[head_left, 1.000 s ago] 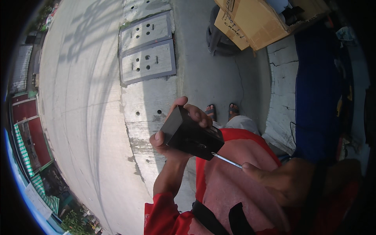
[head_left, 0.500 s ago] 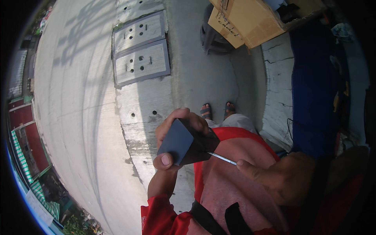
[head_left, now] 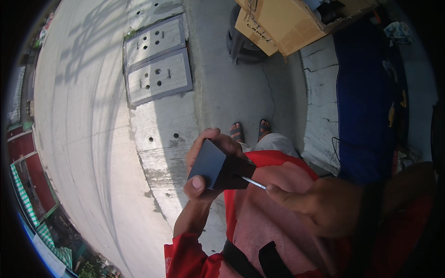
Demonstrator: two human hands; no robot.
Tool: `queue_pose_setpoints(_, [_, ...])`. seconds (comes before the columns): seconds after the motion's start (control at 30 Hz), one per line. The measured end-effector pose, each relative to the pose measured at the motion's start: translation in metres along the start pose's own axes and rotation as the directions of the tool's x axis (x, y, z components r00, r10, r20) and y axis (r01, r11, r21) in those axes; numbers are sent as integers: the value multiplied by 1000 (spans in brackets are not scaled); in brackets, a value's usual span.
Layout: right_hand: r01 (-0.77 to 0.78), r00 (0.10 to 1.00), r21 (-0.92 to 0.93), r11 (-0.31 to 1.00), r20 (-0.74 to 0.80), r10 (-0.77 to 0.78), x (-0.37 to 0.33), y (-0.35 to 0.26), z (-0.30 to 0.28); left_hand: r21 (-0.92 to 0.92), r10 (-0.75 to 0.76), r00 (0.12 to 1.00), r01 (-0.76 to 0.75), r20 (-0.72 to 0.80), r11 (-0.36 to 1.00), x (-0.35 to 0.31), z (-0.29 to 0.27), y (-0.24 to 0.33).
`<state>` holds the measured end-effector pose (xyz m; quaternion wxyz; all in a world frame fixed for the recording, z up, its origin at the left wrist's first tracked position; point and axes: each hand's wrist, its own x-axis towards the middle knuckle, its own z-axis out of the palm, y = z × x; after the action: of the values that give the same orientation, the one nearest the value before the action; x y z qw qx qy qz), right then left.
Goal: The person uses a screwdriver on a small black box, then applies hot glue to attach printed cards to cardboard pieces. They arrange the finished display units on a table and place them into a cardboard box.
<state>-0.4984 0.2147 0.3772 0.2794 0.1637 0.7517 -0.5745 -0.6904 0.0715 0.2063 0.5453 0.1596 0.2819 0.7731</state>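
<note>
Head: black box (head_left: 220, 167) turned since earlier

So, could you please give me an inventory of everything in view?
Small box: one, black, in the left grip
Slim metal tool: one, silver, between right grip and small box
Cardboard box: one, brown, top right
Stool-like stand: one, dark, under the cardboard box
Slab covers: two, grey, upper left of centre
Cloth-like cover: one, dark blue, right
Striped awning: at least one, green and white, left rim
Sandals: two, dark, on the feet
Shirt: one, red, worn
Left grip: one, bare, around the small box
Right grip: one, bare, holding the tool
Other rim items: too small to tell
</note>
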Motion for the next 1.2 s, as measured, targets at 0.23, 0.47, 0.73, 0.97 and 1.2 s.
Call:
queue_pose_setpoints(0.23, [207,956,-356,911,-122,-265,16,27,17,-165,110,994,-112,-22,980,15,-2,6])
queue_pose_setpoints(0.47, [13,1000,-243,970,27,-7,-1,11,-24,320,-34,983,-26,179,947,24,6,6])
queue_pose_setpoints(0.73, [65,990,-337,939,-97,-103,4,47,10,-133,-11,999,17,46,991,21,-2,-19])
queue_pose_setpoints(0.97, [268,727,-580,769,-403,-557,24,88,45,-156,42,997,-53,-70,986,16,4,-13])
queue_pose_setpoints(1.2, [288,795,-576,765,-301,-526,12,94,37,-283,85,996,-77,16,956,31,9,-12])
